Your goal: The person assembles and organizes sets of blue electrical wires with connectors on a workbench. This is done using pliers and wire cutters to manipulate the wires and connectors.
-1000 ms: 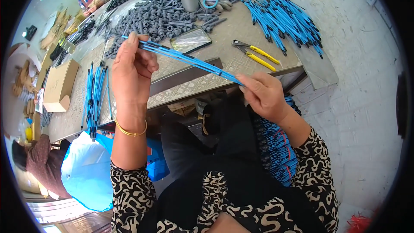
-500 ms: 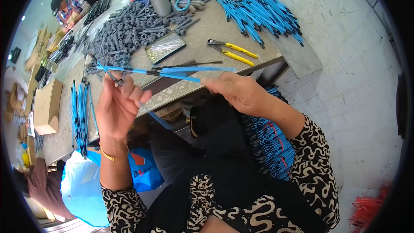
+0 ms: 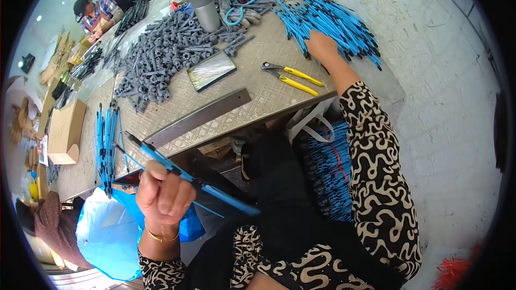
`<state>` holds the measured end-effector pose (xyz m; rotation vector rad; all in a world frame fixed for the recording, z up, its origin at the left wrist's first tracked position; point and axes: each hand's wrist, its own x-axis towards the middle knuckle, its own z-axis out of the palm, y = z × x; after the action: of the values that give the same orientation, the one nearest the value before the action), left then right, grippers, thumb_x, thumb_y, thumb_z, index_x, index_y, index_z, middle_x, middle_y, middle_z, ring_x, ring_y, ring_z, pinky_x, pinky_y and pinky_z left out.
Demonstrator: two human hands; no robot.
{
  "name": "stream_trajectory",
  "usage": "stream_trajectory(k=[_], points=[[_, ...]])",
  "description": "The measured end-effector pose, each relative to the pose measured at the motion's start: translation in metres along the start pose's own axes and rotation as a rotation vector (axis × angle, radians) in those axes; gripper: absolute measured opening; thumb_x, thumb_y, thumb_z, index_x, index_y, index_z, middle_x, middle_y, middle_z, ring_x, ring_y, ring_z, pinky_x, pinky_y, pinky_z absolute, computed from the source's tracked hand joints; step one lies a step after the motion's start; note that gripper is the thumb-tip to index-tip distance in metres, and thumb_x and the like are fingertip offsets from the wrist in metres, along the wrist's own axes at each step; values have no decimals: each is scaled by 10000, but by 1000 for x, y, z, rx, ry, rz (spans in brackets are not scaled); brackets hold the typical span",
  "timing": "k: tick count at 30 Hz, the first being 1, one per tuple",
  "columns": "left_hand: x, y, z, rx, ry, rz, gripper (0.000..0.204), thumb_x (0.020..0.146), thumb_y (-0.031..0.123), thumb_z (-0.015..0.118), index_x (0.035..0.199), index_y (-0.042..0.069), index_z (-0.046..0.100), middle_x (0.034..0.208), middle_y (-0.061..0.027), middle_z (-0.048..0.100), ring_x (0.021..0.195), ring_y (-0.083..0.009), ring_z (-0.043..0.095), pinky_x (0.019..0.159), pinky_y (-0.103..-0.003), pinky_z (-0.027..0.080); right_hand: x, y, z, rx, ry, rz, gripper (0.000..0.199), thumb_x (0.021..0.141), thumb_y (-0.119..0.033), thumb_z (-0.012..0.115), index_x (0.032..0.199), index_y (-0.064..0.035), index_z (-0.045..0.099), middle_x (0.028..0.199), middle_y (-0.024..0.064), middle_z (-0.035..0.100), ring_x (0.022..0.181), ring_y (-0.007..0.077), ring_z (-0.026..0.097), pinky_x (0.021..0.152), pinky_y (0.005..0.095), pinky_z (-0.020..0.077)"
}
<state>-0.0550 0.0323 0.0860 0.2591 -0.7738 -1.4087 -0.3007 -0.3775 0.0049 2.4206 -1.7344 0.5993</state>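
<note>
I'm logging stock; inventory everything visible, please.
Held rods: several, blue, lower centre
Rod pile: many, blue, right
Rod bunch: several, blue, left
Stored rods: many, blue, underneath
Fittings: many, grey, centre
Pliers: one, yellow, right
Case: one, dark rimmed, centre
Cup: one, grey, back
Cord: one, blue, back
Box: one, brown, left
Bag: one, blue, left
Table: one, beige, centre
Co-workers: multiple, mixed clothing, background
Left hand: one, bare, holding rods
Right hand: one, bare, at pile

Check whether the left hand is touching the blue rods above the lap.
Touching: the head view shows the left hand with its fingers curled around the blue rods.
</note>
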Motion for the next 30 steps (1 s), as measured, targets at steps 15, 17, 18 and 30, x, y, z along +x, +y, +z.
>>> stream_trajectory(k=[15, 17, 18, 30], points=[[43, -24, 7, 175, 663, -83, 363, 923, 147, 448, 1274, 63, 407, 876, -124, 608, 696, -166, 564, 656, -292, 433, -93, -39, -66, 950, -130, 252, 355, 893, -375, 512, 778, -38, 523, 651, -21, 483, 598, 78, 423, 545, 240, 354], [52, -29, 0, 177, 611, -41, 351, 910, 135, 482, 1247, 54, 426, 986, -132, 608, 811, -177, 581, 732, -306, 438, -106, -46, -64, 949, -59, 13, 350, 908, -353, 499, 762, -36, 518, 647, -43, 457, 598, 50, 365, 541, 218, 324], [56, -31, -5, 176, 621, -33, 351, 910, 135, 482, 1247, 54, 426, 986, -132, 608, 811, -177, 581, 732, -306, 438, -112, -53, -65, 951, -68, 4, 350, 908, -353, 499, 762, -36, 518, 647, -43, 457, 598, 50, 365, 541, 218, 324], [110, -63, -51, 428, 711, 341, 351, 817, 170, 657, 1069, 46, 446, 844, -38, 542, 736, -110, 541, 669, -248, 445, -149, -128, -45, 1080, -61, -495, 272, 907, -243, 518, 759, -18, 482, 625, 18, 393, 565, 126, 381, 535, 259, 324]])
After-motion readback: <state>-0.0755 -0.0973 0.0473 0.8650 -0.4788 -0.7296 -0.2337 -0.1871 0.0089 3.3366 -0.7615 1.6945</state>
